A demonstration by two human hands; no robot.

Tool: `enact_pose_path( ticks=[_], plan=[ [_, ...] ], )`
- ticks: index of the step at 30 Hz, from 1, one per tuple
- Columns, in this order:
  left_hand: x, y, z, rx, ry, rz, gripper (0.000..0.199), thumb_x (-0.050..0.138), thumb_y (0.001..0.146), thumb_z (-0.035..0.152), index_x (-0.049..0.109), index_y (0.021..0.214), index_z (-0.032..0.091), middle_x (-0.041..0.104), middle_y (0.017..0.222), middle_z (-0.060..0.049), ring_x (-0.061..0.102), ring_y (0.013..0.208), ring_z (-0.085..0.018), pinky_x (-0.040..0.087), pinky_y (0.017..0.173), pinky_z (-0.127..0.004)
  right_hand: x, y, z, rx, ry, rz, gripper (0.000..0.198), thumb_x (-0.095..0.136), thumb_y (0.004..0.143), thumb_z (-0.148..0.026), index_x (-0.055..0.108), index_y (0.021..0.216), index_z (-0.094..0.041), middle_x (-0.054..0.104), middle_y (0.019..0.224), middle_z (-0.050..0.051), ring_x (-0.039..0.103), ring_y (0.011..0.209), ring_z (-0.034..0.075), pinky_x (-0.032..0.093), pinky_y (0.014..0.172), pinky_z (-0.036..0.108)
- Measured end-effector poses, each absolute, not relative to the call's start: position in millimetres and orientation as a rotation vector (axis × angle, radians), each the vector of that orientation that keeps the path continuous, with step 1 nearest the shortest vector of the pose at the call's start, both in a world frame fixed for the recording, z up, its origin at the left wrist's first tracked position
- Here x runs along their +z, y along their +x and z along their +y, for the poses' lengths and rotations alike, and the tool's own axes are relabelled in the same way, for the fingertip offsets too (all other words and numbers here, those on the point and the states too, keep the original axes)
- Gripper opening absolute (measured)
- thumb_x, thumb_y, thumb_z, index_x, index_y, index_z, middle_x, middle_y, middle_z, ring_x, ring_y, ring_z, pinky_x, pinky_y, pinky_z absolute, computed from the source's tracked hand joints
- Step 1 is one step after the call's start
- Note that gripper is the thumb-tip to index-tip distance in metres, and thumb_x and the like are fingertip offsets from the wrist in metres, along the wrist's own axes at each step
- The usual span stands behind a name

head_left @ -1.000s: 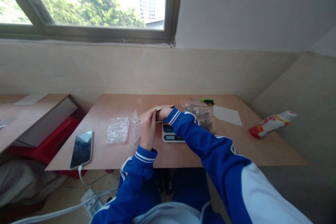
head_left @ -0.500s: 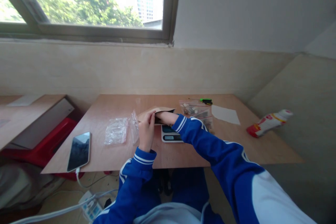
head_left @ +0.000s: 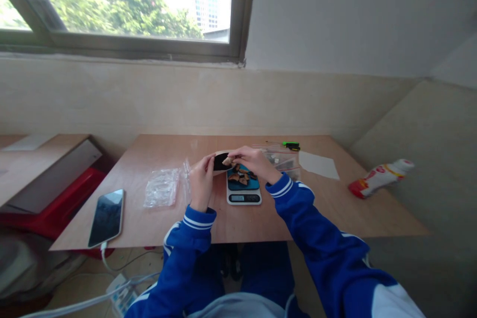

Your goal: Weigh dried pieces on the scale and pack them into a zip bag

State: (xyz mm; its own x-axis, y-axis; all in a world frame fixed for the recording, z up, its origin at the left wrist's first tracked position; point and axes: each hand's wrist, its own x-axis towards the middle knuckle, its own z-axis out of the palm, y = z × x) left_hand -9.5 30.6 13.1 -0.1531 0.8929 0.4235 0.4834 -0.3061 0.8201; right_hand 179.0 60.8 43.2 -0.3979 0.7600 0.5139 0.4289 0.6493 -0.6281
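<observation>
My left hand (head_left: pixel 201 179) grips the edge of a kraft pouch (head_left: pixel 220 173), whose dark mouth faces me. Between the fingertips of my right hand (head_left: pixel 256 161) is a tan dried piece (head_left: pixel 227 161), right at the pouch's opening. Below and beside it, a kitchen scale (head_left: pixel 244 199) with a blue top carries several brown, curled dried pieces (head_left: pixel 240 177). Its small display is lit, but I cannot read the number. My right hand partly hides the scale's far side.
Clear plastic bags (head_left: pixel 162 187) lie left of the pouch, and a phone (head_left: pixel 107 217) on a charging cable sits by the front left edge. Filled zip bags (head_left: pixel 286 161), a green-black tool (head_left: pixel 290 145), white paper (head_left: pixel 319 165) and a red-white bottle (head_left: pixel 380 179) are to the right.
My right hand has come out of the pouch with a dried piece and shifted right, uncovering the scale and the pieces on it. My left hand still holds the pouch.
</observation>
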Motion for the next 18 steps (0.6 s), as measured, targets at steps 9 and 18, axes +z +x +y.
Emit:
enact_pose_path(
  ticks=[9, 18],
  plan=[
    [24.3, -16.6, 45.6, 1.449, 1.691, 1.629, 0.027, 0.045, 0.092, 0.031, 0.068, 0.102, 0.021, 0.074, 0.100, -0.005, 0.068, 0.091, -0.020, 0.051, 0.078, -0.029, -18.4, 232.3, 85.2, 0.753, -1.077, -1.259, 0.040, 0.079, 0.063, -0.038, 0.069, 0.094, -0.015, 0.073, 0.098, 0.010, 0.068, 0.091, 0.021, 0.053, 0.089, 0.040],
    [23.9, -19.0, 51.1, 1.479, 1.723, 1.678, 0.027, 0.046, 0.091, 0.033, 0.069, 0.100, 0.021, 0.074, 0.099, -0.005, 0.069, 0.091, -0.021, 0.050, 0.077, -0.029, -103.7, 230.7, 120.9, 0.716, -1.321, -1.344, 0.029, 0.076, 0.061, -0.037, 0.068, 0.077, -0.014, 0.073, 0.076, 0.009, 0.069, 0.073, 0.022, 0.056, 0.075, 0.040]
  ],
)
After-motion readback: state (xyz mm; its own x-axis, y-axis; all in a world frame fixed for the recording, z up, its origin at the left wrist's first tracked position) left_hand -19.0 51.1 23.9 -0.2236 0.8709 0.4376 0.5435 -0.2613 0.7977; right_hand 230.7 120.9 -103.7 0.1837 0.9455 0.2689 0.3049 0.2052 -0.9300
